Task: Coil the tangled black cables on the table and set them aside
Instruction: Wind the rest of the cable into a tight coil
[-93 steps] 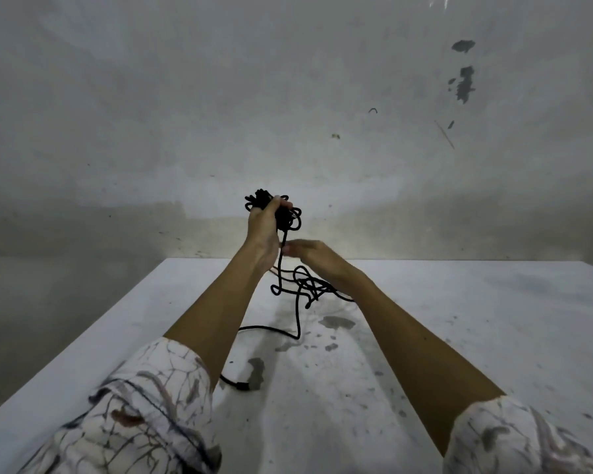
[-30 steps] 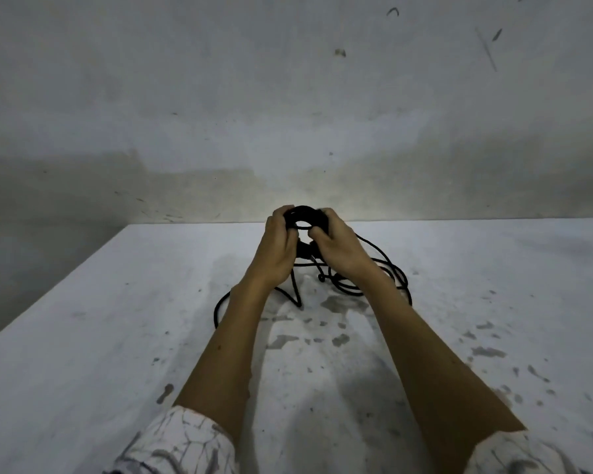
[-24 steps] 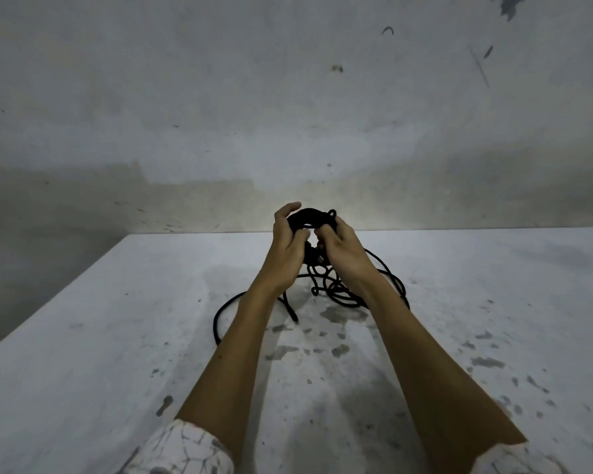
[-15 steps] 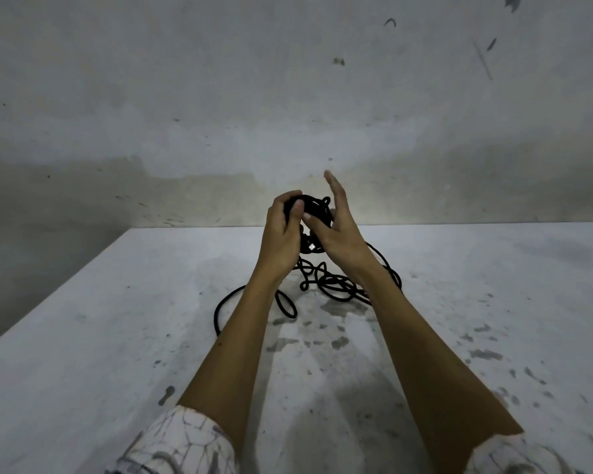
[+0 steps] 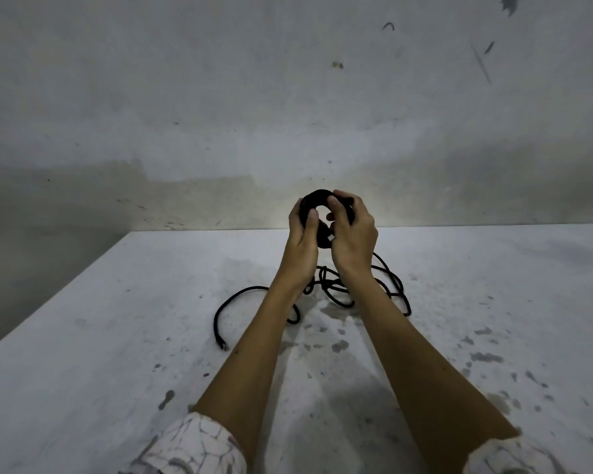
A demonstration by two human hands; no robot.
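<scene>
- Both hands are raised together above the table (image 5: 117, 336), the left hand (image 5: 300, 241) and right hand (image 5: 351, 234) each curled around the small black coil (image 5: 317, 200).
- The uncoiled cable (image 5: 391, 285) lies below and just beyond the wrists, looping out to the right.
- Its free end (image 5: 222, 345) trails left, nearer the left arm.
- I reckon the next wrap draws slack upward.

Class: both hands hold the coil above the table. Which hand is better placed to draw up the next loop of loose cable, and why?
Probably the right hand: most loose cable lies beneath its wrist, and the left hand grips the coil and can steady it.
</scene>
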